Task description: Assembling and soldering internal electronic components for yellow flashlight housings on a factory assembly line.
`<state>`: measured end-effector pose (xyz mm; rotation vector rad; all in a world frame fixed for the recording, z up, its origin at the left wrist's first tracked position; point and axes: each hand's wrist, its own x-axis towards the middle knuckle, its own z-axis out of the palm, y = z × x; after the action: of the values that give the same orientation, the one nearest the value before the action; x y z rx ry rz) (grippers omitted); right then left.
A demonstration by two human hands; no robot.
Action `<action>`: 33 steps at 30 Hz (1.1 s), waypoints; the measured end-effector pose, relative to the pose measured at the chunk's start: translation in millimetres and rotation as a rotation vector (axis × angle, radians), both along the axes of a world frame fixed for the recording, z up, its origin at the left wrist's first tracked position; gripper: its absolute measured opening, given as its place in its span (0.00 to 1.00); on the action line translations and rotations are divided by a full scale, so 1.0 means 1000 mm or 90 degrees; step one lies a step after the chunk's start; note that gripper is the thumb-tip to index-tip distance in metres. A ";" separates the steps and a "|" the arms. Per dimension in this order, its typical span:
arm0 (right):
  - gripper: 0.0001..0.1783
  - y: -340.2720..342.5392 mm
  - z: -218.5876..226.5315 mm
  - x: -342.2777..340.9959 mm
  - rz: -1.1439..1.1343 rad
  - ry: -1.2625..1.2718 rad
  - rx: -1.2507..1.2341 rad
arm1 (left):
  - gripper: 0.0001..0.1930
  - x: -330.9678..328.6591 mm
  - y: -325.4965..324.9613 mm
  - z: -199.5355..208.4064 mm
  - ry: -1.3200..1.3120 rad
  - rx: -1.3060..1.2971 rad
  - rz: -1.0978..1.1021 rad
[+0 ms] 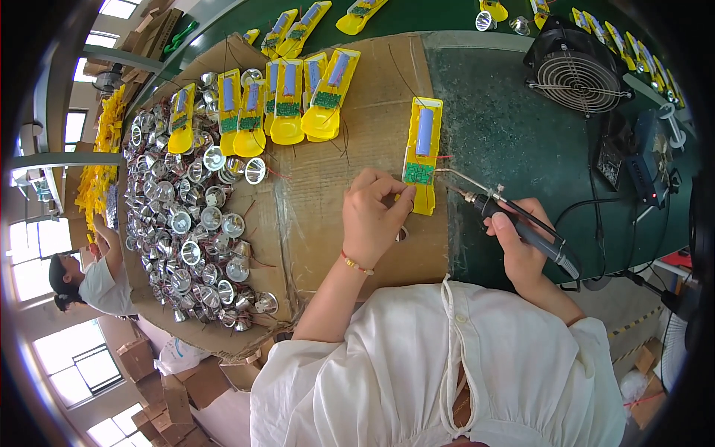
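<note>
In front of me lies a yellow flashlight housing, with a blue cylindrical battery and a green circuit board in it. My left hand is pinched at the lower left of the board; what its fingertips hold is too small to make out. A shiny bit of a reflector peeks out under that hand. My right hand grips a black soldering iron with a thin metal feed tube along it. The tube's end is close to the board's right edge, where a red wire sticks out.
Left of my hands, many silver reflectors with wires fill a cardboard tray. Several similar yellow housings lie at its far side. A black fan and a blue soldering station stand right. A person works at far left.
</note>
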<state>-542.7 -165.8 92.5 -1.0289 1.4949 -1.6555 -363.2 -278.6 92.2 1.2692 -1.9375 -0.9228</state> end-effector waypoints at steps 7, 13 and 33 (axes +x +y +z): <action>0.09 0.002 0.001 0.001 0.013 -0.004 0.016 | 0.03 0.003 0.003 0.004 0.003 0.017 -0.005; 0.09 0.002 0.001 -0.001 0.001 -0.020 0.018 | 0.06 0.025 0.022 -0.003 0.195 0.045 -0.013; 0.07 -0.016 -0.005 0.006 0.047 -0.073 0.061 | 0.04 0.005 -0.004 0.005 -0.011 0.124 -0.085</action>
<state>-537.1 -181.6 87.2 -0.9107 1.4295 -1.5500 -358.3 -282.4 97.2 1.2700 -2.0052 -1.1963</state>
